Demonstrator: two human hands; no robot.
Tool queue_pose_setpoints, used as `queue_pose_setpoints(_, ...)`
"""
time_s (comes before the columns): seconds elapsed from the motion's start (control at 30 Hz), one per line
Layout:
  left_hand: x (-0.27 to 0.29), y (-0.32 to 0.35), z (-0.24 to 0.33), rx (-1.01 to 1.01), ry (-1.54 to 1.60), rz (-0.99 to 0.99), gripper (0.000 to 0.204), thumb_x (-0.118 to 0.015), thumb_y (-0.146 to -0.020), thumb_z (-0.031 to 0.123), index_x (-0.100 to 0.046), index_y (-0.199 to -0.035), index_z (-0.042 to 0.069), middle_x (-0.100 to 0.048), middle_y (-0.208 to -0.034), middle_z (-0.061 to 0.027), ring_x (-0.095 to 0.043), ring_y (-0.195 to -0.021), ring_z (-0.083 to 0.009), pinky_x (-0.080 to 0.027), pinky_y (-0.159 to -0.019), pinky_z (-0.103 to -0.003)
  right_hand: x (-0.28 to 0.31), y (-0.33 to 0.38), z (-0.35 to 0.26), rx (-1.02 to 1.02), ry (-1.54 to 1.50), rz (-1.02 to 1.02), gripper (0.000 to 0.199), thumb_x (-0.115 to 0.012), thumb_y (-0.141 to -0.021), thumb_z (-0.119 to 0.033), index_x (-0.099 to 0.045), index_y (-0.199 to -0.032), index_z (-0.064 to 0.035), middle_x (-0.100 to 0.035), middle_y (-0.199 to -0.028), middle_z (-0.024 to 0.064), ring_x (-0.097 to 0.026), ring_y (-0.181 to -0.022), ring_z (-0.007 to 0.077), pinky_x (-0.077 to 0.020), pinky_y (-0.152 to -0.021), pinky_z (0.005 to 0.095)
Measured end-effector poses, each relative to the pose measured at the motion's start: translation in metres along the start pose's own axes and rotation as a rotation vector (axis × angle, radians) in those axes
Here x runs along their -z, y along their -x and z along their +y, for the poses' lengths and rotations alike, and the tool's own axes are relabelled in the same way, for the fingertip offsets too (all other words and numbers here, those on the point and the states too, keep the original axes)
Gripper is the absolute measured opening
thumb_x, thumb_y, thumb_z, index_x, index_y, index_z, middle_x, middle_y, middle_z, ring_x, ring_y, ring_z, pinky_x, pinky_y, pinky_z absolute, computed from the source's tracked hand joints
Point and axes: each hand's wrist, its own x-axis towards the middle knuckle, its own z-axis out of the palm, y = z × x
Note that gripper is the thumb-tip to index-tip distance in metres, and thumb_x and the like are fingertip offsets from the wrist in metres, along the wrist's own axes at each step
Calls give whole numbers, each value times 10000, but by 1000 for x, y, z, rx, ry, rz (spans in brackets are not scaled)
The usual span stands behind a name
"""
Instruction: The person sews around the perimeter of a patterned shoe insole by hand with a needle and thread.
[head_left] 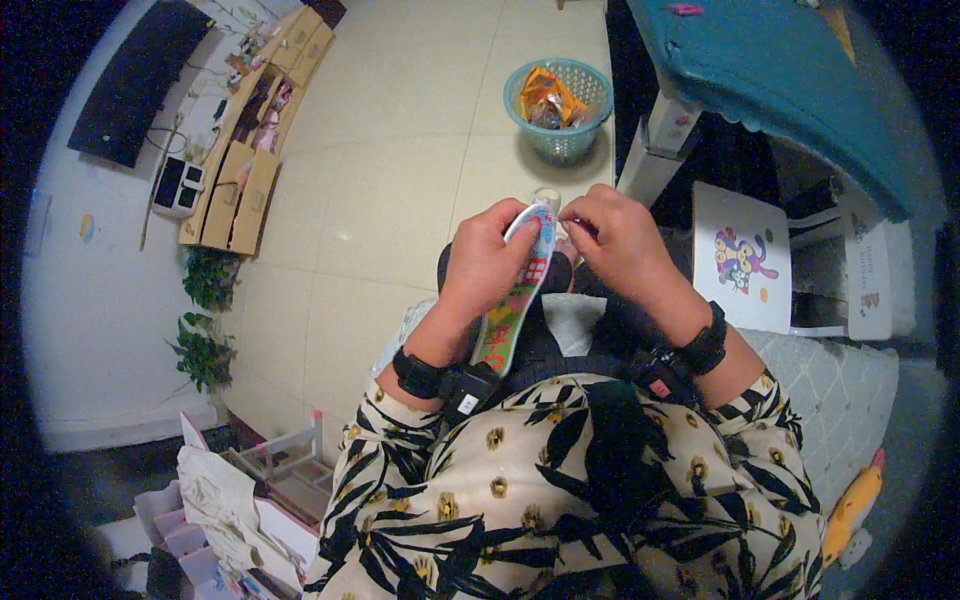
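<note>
My left hand (481,262) is closed round the upper part of a long, narrow insole (508,325), its thumb lying on the printed face. The insole has a white rim and a colourful pattern of blue, red, yellow and green. It stands tilted above my lap, its lower end toward my body. My right hand (622,238) is closed in a pinch beside the insole's upper end, thumb and forefinger together. What those fingers hold, if anything, is too small to make out. Black bands (418,374) circle both wrists.
A green-blue perforated basket (560,148) with orange wrappers stands on the tiled floor ahead. To the right are a teal-covered table (760,90) and a small white chair (745,255) with cartoon pictures. A wooden cabinet (225,195) and plants line the left wall.
</note>
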Motion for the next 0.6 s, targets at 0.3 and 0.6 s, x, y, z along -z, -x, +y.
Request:
queue_pose_setpoints(0.3,-19,0,18,-216,-415,132,158,-529,-777,206,-572,-778,54,-574,-649,-140,-570,-583,-294,-433,-510,-343,-5,0,7,28,8,136,109,-571,-723,-105,-508,-765,-26,-518,-682,127,-531,-593,275,-439,-539,352)
queue_pose_setpoints(0.6,-17,1,11,-308,-87,36,151,-535,-780,183,-591,-804,45,-533,-684,-117,-537,-620,-270,-419,-546,-330,-1,7,20,-501,-767,88,142,-586,-772,-150,-514,-731,-34,-515,-650,-13,-448,-572,50,-384,-496,213)
